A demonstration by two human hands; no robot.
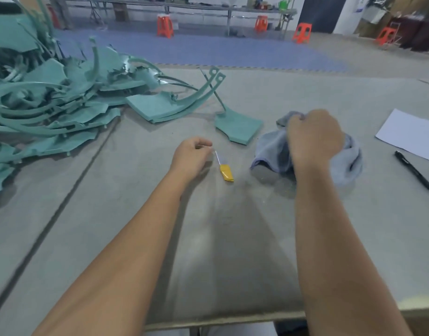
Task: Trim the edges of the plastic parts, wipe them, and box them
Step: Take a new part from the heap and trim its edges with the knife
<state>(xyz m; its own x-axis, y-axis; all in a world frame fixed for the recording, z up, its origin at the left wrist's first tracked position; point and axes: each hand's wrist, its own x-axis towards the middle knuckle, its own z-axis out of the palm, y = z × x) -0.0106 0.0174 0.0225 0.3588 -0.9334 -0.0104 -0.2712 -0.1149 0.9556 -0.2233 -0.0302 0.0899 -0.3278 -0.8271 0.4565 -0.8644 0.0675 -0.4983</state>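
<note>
A big heap of teal plastic parts [51, 103] covers the left of the grey table [233, 226]. Two more teal parts [160, 106] lie stacked beside the heap, and a single teal part [239, 127] with a thin stem lies further right. A small knife with a yellow handle [226, 172] lies on the table. My left hand [190, 157] sits just left of its blade, fingers loosely curled, holding nothing. My right hand [314, 137] grips a crumpled grey-blue cloth [271, 151] resting on the table.
A white sheet of paper [410, 135] and a black pen [414, 172] lie at the right. A dark seam [63, 202] runs diagonally across the table's left side. Orange stools [165, 25] and long benches stand on the floor beyond.
</note>
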